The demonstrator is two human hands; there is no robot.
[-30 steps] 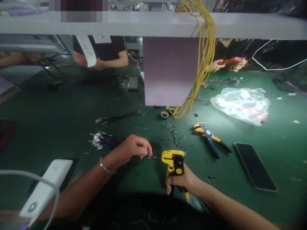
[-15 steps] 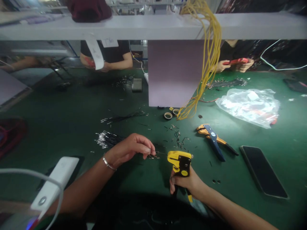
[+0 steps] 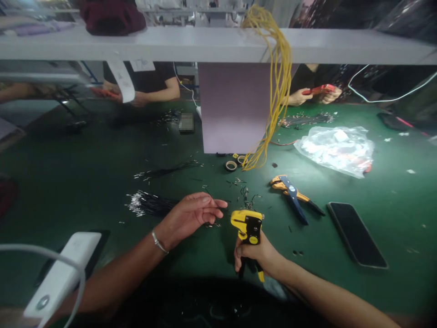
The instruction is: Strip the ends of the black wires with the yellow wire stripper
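Note:
My left hand (image 3: 193,214) is palm up left of the tool, thumb against the index finger and the other fingers partly stretched. A thin black wire (image 3: 209,191) appears pinched there, partly hidden by the fingers. Beside the wrist lies a bundle of black wires (image 3: 153,202) with shiny ends. My right hand (image 3: 254,255) is wrapped round the handles of a yellow and black wire stripper (image 3: 247,223), its jaws facing left. Small black scraps (image 3: 246,196) lie beyond the tool. A few wire ends (image 3: 213,224) show under my left fingers.
Blue and orange pliers (image 3: 293,193) and a phone (image 3: 357,234) lie right. Behind are tape rolls (image 3: 231,166), a plastic bag (image 3: 337,148) and hanging yellow wires (image 3: 280,77). A white device (image 3: 64,273) is at left. Across the table, people's hands hold red tools (image 3: 319,89).
My left hand has drawn back from the stripper's jaws and turned palm up, its fingers opening out. The wire no longer reaches the jaws. The whole view has shifted slightly.

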